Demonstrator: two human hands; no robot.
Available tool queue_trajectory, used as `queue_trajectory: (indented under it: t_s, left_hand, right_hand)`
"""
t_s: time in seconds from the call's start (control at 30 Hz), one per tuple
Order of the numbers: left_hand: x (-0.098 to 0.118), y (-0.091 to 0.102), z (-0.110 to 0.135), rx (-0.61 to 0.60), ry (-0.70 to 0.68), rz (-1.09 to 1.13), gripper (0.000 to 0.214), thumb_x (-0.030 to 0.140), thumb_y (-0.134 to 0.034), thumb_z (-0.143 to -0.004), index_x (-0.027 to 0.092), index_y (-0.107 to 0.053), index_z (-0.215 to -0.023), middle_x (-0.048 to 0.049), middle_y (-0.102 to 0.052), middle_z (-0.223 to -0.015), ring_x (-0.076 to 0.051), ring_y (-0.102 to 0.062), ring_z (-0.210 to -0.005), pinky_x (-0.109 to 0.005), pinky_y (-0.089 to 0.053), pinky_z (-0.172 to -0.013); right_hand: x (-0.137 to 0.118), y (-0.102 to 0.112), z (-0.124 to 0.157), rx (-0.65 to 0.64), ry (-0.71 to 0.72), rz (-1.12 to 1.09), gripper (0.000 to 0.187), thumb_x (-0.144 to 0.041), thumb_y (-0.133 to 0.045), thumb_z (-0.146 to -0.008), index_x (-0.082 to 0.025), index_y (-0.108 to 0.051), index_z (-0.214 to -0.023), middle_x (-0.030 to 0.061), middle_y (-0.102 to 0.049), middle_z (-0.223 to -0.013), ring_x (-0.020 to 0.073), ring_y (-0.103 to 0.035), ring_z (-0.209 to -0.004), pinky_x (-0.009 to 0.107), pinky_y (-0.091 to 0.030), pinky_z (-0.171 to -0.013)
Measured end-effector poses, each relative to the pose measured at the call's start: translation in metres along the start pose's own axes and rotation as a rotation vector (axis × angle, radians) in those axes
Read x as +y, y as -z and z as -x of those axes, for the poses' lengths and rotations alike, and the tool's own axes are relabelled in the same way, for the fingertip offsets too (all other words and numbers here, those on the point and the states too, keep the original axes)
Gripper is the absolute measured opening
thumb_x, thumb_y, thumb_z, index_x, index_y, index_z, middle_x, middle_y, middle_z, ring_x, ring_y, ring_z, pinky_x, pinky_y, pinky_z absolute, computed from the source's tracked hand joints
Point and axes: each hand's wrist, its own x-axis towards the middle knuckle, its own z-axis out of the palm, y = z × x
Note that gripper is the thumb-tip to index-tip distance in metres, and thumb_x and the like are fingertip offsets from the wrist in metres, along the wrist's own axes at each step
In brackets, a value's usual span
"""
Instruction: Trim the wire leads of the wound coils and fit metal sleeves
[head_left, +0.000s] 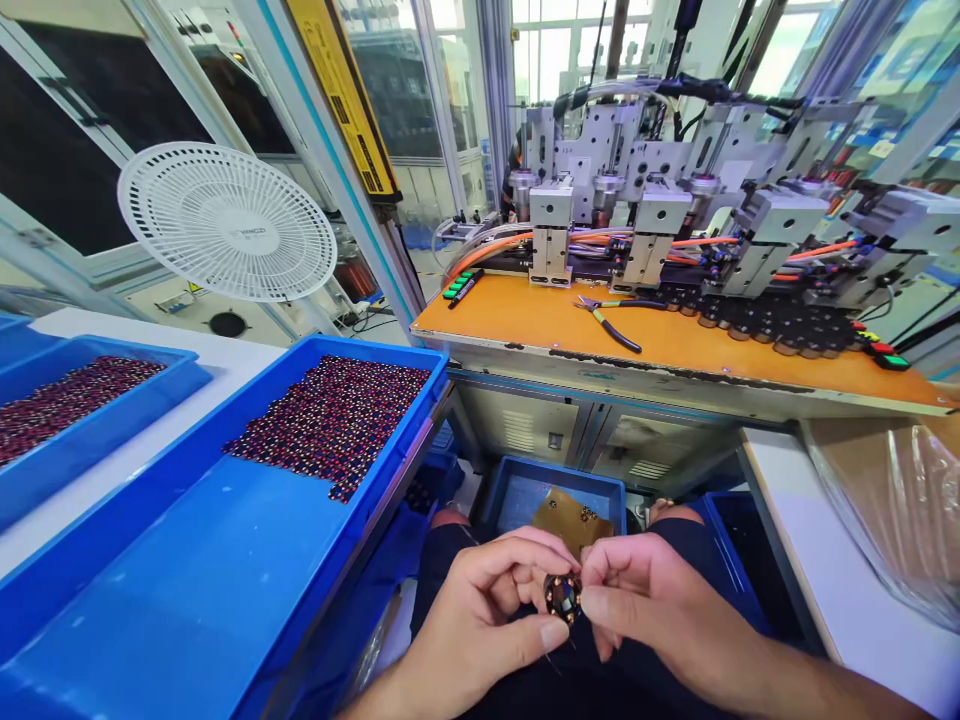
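Observation:
A small round black part with copper-coloured coils around its rim, like a wound motor stator (562, 598), is held up above my lap. My left hand (499, 600) grips it from the left between thumb and fingers. My right hand (637, 595) is closed in a pinch at its right edge, thumb and fingertips touching it. Thin wire ends stick out below the stator. Whether the right fingertips also hold a wire cannot be made out. Just beyond my hands, a blue bin (559, 480) holds a brown sheet (564, 516) with a few similar parts on it.
To the left, a large blue tray (187, 560) carries many small parts (337, 410) at its far end. A second blue tray (97, 440) stands behind it. Ahead, pliers (611, 322) and black cylinders (780, 322) lie on an orange bench (495, 320) before a machine (652, 210).

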Motion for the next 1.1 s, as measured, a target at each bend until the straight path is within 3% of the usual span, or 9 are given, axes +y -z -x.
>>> queue_trajectory:
  t_s: [0.17, 0.27, 0.4, 0.53, 0.77, 0.93, 1.1]
  left_hand:
    - [0.001, 0.002, 0.003, 0.006, 0.057, 0.035, 0.028, 0.016, -0.081, -0.071, 0.021, -0.077, -0.098, -0.0065, -0.063, -0.101, -0.009, -0.057, -0.070, -0.022, -0.047, -0.066]
    - [0.003, 0.002, 0.004, -0.019, 0.134, 0.045, 0.029, 0.022, -0.084, -0.068, 0.020, -0.077, -0.096, -0.0068, -0.064, -0.097, -0.010, -0.057, -0.068, -0.024, -0.046, -0.064]
    - [0.007, -0.005, 0.001, -0.089, 0.198, -0.038, 0.029, 0.033, -0.086, -0.065, 0.016, -0.076, -0.087, -0.0028, -0.060, -0.078, -0.010, -0.048, -0.063, -0.023, -0.041, -0.060]
    - [0.009, -0.009, 0.001, -0.116, 0.225, -0.017, 0.026, 0.032, -0.084, -0.068, 0.015, -0.075, -0.086, 0.0005, -0.054, -0.070, -0.009, -0.045, -0.062, -0.021, -0.039, -0.059]
    - [0.002, 0.000, 0.009, 0.007, 0.007, 0.000, 0.032, 0.021, -0.083, -0.071, 0.025, -0.077, -0.101, -0.0046, -0.065, -0.099, -0.011, -0.059, -0.077, -0.022, -0.048, -0.071]
    - [0.002, -0.003, 0.006, -0.018, -0.043, -0.038, 0.029, 0.016, -0.081, -0.071, 0.024, -0.078, -0.099, -0.0046, -0.064, -0.098, -0.009, -0.058, -0.073, -0.020, -0.048, -0.068]
    - [0.002, -0.005, 0.005, -0.027, -0.007, -0.013, 0.027, 0.016, -0.082, -0.070, 0.023, -0.079, -0.096, -0.0042, -0.064, -0.097, -0.008, -0.057, -0.073, -0.019, -0.047, -0.067]
  right_hand:
    - [-0.008, 0.016, 0.006, -0.046, -0.011, 0.178, 0.037, -0.048, -0.071, -0.079, -0.016, -0.055, -0.067, -0.0026, -0.054, -0.060, 0.0100, -0.047, -0.057, 0.023, -0.033, -0.056]
    - [-0.026, 0.024, 0.007, -0.033, 0.087, 0.390, 0.024, -0.037, -0.070, -0.081, -0.016, -0.060, -0.074, -0.0015, -0.055, -0.071, 0.0110, -0.047, -0.065, 0.024, -0.037, -0.060]
    - [-0.049, 0.014, -0.006, -0.135, 0.304, 0.542, 0.020, -0.028, -0.079, -0.075, -0.017, -0.068, -0.089, -0.0009, -0.057, -0.085, 0.0125, -0.052, -0.078, 0.025, -0.043, -0.073]
    - [-0.051, 0.002, -0.016, -0.184, 0.359, 0.601, 0.009, -0.015, -0.072, -0.079, -0.016, -0.066, -0.074, -0.0022, -0.059, -0.079, 0.0113, -0.056, -0.076, 0.023, -0.043, -0.070]
    - [-0.036, 0.000, -0.002, 0.084, 0.262, 0.627, 0.020, -0.024, -0.063, -0.087, -0.018, -0.057, -0.068, -0.0041, -0.055, -0.070, 0.0109, -0.048, -0.068, 0.023, -0.038, -0.065]
    - [-0.040, -0.002, 0.010, 0.044, 0.078, 0.611, 0.013, -0.030, -0.062, -0.086, -0.018, -0.064, -0.078, -0.0050, -0.053, -0.064, 0.0106, -0.046, -0.062, 0.022, -0.036, -0.057]
    - [-0.046, -0.007, 0.015, 0.068, 0.064, 0.733, 0.014, -0.022, -0.057, -0.087, -0.019, -0.065, -0.076, -0.0044, -0.057, -0.069, 0.0106, -0.050, -0.067, 0.022, -0.038, -0.061]
